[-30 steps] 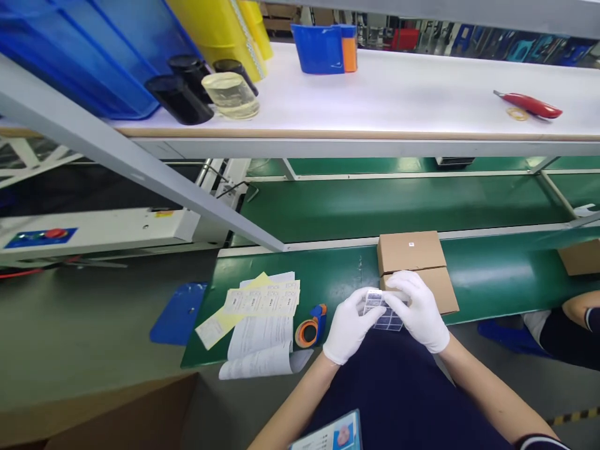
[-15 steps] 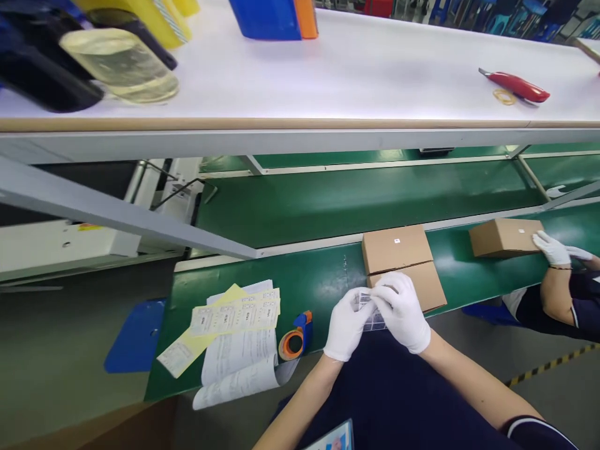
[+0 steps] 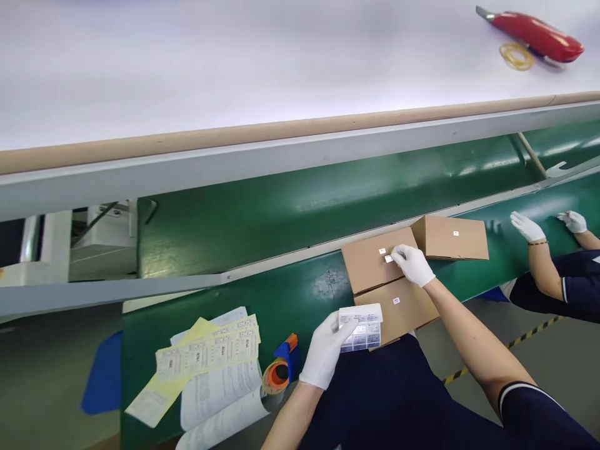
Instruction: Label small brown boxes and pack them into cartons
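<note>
Both my hands wear white gloves. My left hand [image 3: 324,350] is closed on a sheet of small labels [image 3: 360,326] held just above the front edge of the green bench. My right hand [image 3: 412,264] reaches forward and presses its fingertips on a small white label [image 3: 388,258] on top of a brown cardboard box [image 3: 370,259]. A second brown box [image 3: 403,309] lies nearer me, with a small white label on it. A third brown box [image 3: 452,237] with a label lies to the right, touching the first.
Another person's gloved hands [image 3: 527,226] hover over the bench at the right. Papers and yellow forms [image 3: 209,365] and an orange tape dispenser [image 3: 277,374] lie at the left. A red cutter [image 3: 534,34] and a rubber band [image 3: 515,56] lie on the white shelf above.
My right hand left the label sheet and reached forward onto the far box. The other person pushed the third box left against it and let go. The camera tilted down and closer.
</note>
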Demonstrator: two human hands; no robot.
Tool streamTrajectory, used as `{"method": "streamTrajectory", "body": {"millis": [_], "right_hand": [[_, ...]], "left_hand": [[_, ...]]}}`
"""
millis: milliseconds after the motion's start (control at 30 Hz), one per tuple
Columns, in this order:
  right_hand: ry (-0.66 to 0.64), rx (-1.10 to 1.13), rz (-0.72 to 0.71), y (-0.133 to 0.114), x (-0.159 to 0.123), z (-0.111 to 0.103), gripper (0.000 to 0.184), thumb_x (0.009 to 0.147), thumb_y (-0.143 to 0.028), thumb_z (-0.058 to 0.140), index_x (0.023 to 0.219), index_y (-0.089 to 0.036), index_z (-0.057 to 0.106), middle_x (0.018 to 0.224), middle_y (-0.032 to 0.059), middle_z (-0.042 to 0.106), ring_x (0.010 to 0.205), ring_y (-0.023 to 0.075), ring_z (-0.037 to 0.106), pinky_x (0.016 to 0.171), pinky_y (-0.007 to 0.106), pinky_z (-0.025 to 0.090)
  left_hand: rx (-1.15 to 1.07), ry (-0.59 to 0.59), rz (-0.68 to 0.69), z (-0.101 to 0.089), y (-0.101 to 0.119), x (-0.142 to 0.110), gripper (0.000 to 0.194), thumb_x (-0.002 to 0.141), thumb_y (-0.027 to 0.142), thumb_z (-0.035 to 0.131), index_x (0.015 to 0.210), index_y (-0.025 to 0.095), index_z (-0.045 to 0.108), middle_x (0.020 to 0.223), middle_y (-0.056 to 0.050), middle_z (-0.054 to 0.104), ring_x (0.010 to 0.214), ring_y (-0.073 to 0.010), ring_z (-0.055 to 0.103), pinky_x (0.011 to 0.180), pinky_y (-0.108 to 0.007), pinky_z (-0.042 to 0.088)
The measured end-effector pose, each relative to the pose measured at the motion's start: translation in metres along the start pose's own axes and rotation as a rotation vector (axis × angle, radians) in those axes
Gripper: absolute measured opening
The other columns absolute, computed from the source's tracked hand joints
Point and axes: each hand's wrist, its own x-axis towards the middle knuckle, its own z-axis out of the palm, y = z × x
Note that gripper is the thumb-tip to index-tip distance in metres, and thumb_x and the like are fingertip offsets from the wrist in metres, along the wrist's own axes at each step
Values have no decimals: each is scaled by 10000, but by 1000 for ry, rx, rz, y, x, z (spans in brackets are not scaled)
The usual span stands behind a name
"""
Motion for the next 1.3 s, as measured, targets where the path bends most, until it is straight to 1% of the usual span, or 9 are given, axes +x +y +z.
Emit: {"method": "streamTrajectory", "body": {"millis": [467, 700, 800, 867, 967, 1067, 1133, 1200, 1300], "right_hand": [[-22, -182, 43, 4, 11, 17, 203, 944, -272, 480, 858, -231, 659, 990, 29, 753, 921, 190, 658, 830, 291, 456], [-40, -427, 86, -8, 9, 28, 218, 962, -245, 424, 891, -229, 629, 1000, 46, 730, 885, 186, 649, 725, 284, 404], [-23, -508, 163, -12, 14, 29, 196, 963, -386, 491, 962, -231, 610, 975, 60, 734, 852, 204, 663, 699, 291, 403], [26, -502, 287, -12, 12, 19, 339, 905, -526, 587, 1048, -220, 590, 949, 75, 736, 844, 230, 675, 708, 306, 429], [109, -421, 425, -15, -12, -6, 385, 865, -524, 645, 1055, -194, 591, 945, 99, 731, 880, 257, 680, 765, 350, 480], [-17, -60, 244, -35, -68, -19, 292, 904, -473, 603, 984, -195, 638, 965, 81, 733, 921, 228, 684, 869, 371, 522], [-217, 247, 41, -55, -110, -13, 395, 863, -485, 673, 1148, -213, 649, 1180, 79, 716, 1062, 218, 678, 968, 370, 529], [-323, 402, -52, -75, -145, 1, 551, 813, -480, 745, 1292, -249, 605, 1313, 69, 673, 1152, 221, 658, 1011, 373, 530], [-233, 396, 17, -94, -174, 21, 416, 874, -495, 674, 1203, -242, 650, 1111, 48, 734, 1001, 205, 689, 916, 365, 566]], "left_hand": [[-25, 19, -35, -9, -14, 22, 488, 764, 446, 830, 1138, 145, 739, 1137, -124, 777, 1068, -291, 717, 908, -372, 585], [-35, 8, -11, -10, -15, 19, 504, 766, 413, 827, 1178, 146, 716, 1128, -111, 774, 1014, -275, 724, 910, -377, 578], [-35, -10, 14, -8, -15, 14, 509, 766, 408, 825, 1184, 141, 709, 1120, -117, 771, 1004, -279, 722, 888, -378, 580], [-22, -27, 41, -8, -13, 7, 492, 770, 411, 823, 1169, 147, 708, 1111, -110, 772, 996, -273, 721, 878, -370, 579], [22, -36, 109, -8, -8, -9, 438, 787, 432, 811, 1115, 161, 709, 1083, -91, 775, 999, -260, 713, 877, -354, 571], [74, -38, 189, -6, -2, -26, 365, 807, 454, 792, 1017, 167, 709, 1010, -65, 774, 967, -240, 702, 848, -327, 559], [101, -50, 240, -2, -1, -35, 329, 821, 464, 776, 943, 169, 698, 939, -45, 759, 904, -218, 689, 806, -309, 545], [141, -55, 292, 3, -1, -43, 319, 834, 475, 758, 877, 169, 681, 868, -29, 733, 839, -195, 668, 761, -293, 527], [162, -49, 379, 5, -2, -54, 371, 792, 443, 796, 1025, 181, 676, 938, -30, 729, 859, -191, 670, 773, -295, 526]]}}
